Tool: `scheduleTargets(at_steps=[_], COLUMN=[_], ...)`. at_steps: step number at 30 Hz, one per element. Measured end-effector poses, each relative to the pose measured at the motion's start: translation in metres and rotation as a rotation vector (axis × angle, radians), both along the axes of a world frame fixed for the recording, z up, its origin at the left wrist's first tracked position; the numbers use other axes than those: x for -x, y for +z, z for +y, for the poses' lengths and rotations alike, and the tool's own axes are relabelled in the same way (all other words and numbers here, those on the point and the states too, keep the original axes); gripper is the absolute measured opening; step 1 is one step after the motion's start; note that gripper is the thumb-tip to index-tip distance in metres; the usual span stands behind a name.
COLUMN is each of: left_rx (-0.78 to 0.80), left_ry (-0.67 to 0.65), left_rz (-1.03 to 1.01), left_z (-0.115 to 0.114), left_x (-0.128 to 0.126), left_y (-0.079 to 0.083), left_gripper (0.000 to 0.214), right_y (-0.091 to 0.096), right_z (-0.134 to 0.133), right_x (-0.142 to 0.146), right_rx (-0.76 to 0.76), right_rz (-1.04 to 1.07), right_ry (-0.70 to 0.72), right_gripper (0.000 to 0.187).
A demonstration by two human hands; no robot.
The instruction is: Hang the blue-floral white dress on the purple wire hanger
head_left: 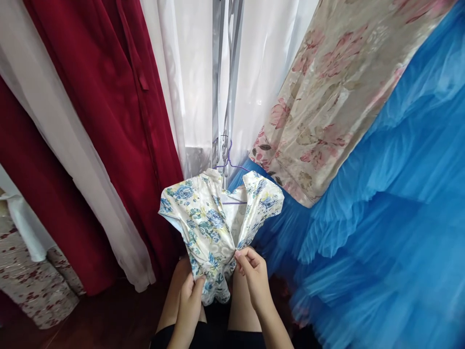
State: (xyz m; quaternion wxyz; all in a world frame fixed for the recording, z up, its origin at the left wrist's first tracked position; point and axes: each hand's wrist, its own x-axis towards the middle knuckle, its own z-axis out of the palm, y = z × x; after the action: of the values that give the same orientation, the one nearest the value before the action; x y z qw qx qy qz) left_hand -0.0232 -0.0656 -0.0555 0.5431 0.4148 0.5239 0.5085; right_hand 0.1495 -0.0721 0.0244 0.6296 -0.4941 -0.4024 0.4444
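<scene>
A short-sleeved white blouse (210, 223) with blue, green and yellow flowers hangs in front of my knees on a purple wire hanger (230, 157). Its V-shaped neckline gapes, and the hanger's lower bar crosses the opening. Thumb and fingers of my left hand (192, 291) pinch the blouse's side near the lower left. At the bottom of the neckline, my right hand (252, 266) pinches the front edge. Whether a button or hook sits between those fingertips is hidden.
Behind the blouse hang white fabric (189, 72) and a grey metal pole (217, 63). Dark red garments (90, 97) hang on the left. To the right are a beige floral garment (316, 97) and a blue tulle skirt (392, 223). A dark floor (116, 315) shows at lower left.
</scene>
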Motion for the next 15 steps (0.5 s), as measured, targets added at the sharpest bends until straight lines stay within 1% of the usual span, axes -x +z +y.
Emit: scheduleTargets(at_steps=[3, 5, 6, 7, 8, 10, 12, 14, 15], left_rx=[-0.155, -0.268, -0.332, -0.399, -0.461, -0.552, -0.583, -0.572, -0.566], left_ry=[0.189, 0.302, 0.327, 0.322, 0.289, 0.172, 0.059, -0.036, -0.074], left_rz=[0.048, 0.155, 0.216, 0.276, 0.332, 0.423, 0.454, 0.432, 0.417], left_z=[-0.005, -0.008, -0.008, -0.008, -0.007, -0.004, 0.001, 0.004, 0.004], left_x=[0.003, 0.002, 0.0, -0.004, -0.009, -0.022, -0.037, -0.049, -0.053], left_y=[0.004, 0.012, 0.018, 0.025, 0.032, 0.045, 0.055, 0.059, 0.06], left_gripper=[0.048, 0.045, 0.041, 0.035, 0.03, 0.021, 0.015, 0.005, 0.006], right_y=[0.005, 0.007, 0.007, 0.008, 0.008, 0.009, 0.011, 0.012, 0.013], right_z=[-0.004, -0.004, -0.004, -0.004, -0.005, -0.008, -0.013, -0.019, -0.022], right_x=[0.005, 0.009, 0.01, 0.012, 0.013, 0.016, 0.019, 0.02, 0.02], right_rx=[0.013, 0.024, 0.026, 0.024, 0.019, 0.004, -0.005, 0.002, 0.009], right_rz=[0.04, 0.062, 0.068, 0.073, 0.077, 0.092, 0.111, 0.127, 0.138], right_ry=[0.032, 0.053, 0.066, 0.078, 0.09, 0.102, 0.095, 0.086, 0.082], right_gripper=[0.035, 0.033, 0.033, 0.033, 0.034, 0.037, 0.038, 0.038, 0.039])
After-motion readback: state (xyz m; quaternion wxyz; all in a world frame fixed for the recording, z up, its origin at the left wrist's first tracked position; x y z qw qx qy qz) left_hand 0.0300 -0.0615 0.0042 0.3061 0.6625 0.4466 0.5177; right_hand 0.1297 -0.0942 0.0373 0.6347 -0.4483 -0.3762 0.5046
